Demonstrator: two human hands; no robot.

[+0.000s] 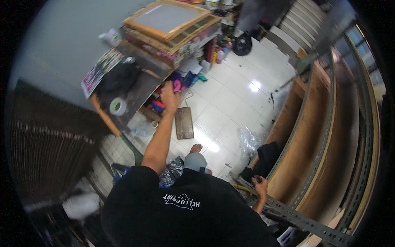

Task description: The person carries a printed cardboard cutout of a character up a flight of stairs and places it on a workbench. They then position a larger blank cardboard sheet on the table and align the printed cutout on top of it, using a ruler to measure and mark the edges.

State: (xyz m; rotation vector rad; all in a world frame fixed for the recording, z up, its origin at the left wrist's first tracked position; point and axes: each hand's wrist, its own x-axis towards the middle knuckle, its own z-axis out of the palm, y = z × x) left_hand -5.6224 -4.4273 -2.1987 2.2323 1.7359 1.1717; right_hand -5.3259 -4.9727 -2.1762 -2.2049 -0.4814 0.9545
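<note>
My left hand reaches forward beside the edge of a dark workbench; motion blurs its fingers, and whether anything is in them cannot be made out. Coloured cloths lie just beyond it, under the bench. Low on the right, my right hand is curled at the near end of a black cloth. Its fingers appear closed on the cloth's edge. That cloth is draped over the front of a metal-framed shelf rack.
A roll of tape and dark material rest on the bench. Wooden screen frames are stacked behind. A brown board lies on the tiled floor, with clear plastic near the rack. Stairs rise at the far right.
</note>
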